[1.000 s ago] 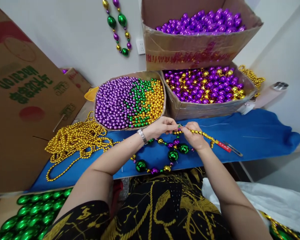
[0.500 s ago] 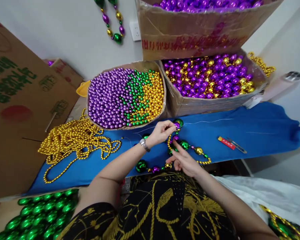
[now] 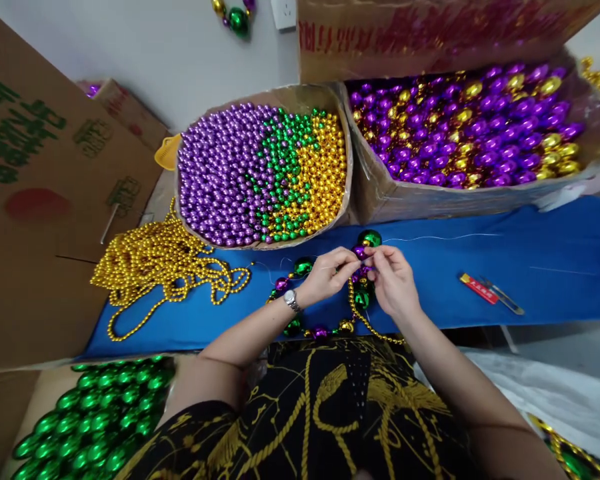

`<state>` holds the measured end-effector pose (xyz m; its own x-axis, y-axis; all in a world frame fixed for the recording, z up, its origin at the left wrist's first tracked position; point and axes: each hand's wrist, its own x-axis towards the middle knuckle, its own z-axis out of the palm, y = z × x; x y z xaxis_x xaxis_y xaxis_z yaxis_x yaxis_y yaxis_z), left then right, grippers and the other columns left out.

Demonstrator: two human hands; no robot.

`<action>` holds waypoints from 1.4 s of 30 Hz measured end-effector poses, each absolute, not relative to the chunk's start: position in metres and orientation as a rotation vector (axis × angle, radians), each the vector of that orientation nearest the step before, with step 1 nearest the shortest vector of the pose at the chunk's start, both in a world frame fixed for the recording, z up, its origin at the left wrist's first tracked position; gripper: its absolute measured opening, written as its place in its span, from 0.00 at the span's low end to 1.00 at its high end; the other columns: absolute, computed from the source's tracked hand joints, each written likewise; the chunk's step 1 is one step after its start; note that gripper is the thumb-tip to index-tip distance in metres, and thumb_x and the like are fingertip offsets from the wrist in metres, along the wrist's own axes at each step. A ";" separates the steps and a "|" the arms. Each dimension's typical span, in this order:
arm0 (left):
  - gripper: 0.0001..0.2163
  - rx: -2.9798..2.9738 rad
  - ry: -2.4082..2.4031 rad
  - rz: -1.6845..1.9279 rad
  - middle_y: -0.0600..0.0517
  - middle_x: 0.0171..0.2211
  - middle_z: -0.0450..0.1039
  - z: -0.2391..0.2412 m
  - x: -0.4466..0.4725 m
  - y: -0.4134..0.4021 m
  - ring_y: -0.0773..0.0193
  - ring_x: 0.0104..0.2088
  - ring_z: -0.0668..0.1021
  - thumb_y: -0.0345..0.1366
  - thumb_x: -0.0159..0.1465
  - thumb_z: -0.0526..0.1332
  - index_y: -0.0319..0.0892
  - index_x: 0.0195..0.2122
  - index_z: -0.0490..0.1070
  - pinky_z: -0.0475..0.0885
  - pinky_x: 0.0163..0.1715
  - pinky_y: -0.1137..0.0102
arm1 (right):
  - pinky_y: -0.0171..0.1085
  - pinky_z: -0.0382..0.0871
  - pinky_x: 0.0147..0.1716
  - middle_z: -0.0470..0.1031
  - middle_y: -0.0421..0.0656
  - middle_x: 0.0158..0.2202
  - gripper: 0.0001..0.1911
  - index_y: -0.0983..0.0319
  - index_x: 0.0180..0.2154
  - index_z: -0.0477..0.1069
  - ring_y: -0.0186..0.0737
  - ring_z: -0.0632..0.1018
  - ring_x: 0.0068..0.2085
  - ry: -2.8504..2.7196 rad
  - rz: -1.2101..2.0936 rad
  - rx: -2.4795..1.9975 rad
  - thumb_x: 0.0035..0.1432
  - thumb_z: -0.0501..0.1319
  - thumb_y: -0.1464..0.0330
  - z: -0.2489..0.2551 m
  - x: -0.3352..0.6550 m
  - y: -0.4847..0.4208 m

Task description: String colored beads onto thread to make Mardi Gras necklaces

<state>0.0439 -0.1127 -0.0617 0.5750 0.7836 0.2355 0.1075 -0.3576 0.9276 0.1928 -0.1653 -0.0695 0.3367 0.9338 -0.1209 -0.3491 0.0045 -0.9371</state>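
Note:
My left hand (image 3: 329,275) and my right hand (image 3: 393,280) meet over the blue cloth (image 3: 530,267), fingertips pinched together on a bead necklace (image 3: 330,329) of large green, purple and gold beads. A purple bead (image 3: 360,252) and a green bead (image 3: 369,238) sit just above my fingers. The rest of the necklace loops down under both hands toward my lap. A thin clear thread (image 3: 440,237) runs to the right from the green bead. A watch is on my left wrist.
A box of purple, green and gold beads (image 3: 260,173) and a box of larger purple and gold beads (image 3: 460,127) stand behind the cloth. A heap of gold bead strands (image 3: 160,260) lies left. Thread snips with a red tag (image 3: 490,293) lie right. Green beads (image 3: 100,420) fill a box bottom left.
My right hand let go of the gold strand, dropped to the cloth, then rose to join the left hand at the necklace's purple bead. The view tilted down and closer.

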 end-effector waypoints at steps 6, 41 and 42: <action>0.16 1.286 0.832 0.822 0.52 0.28 0.72 -0.074 0.042 -0.105 0.71 0.26 0.68 0.48 0.60 0.64 0.37 0.31 0.72 0.63 0.27 0.74 | 0.27 0.61 0.19 0.69 0.35 0.27 0.17 0.57 0.34 0.64 0.28 0.71 0.25 -0.687 1.163 -1.120 0.54 0.66 0.53 -0.076 0.212 -0.142; 0.10 1.929 0.832 0.884 0.50 0.36 0.72 -0.051 0.005 -0.092 0.67 0.37 0.77 0.23 0.62 0.55 0.40 0.29 0.74 0.73 0.38 0.70 | 0.32 0.71 0.23 0.74 0.36 0.26 0.19 0.59 0.43 0.67 0.34 0.79 0.25 -1.314 1.357 -1.278 0.55 0.65 0.55 -0.074 0.213 -0.100; 0.10 1.975 0.852 0.879 0.49 0.36 0.72 -0.054 0.003 -0.093 0.67 0.37 0.76 0.23 0.62 0.55 0.40 0.30 0.74 0.73 0.39 0.70 | 0.32 0.71 0.25 0.74 0.37 0.27 0.16 0.59 0.41 0.68 0.34 0.79 0.26 -1.438 1.255 -1.329 0.57 0.64 0.56 -0.075 0.211 -0.100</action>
<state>0.0028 -0.0934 -0.0536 0.5326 0.8008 0.2739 0.2490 -0.4576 0.8536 0.2114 -0.1001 -0.0751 -0.1345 0.9885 -0.0690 0.2022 -0.0408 -0.9785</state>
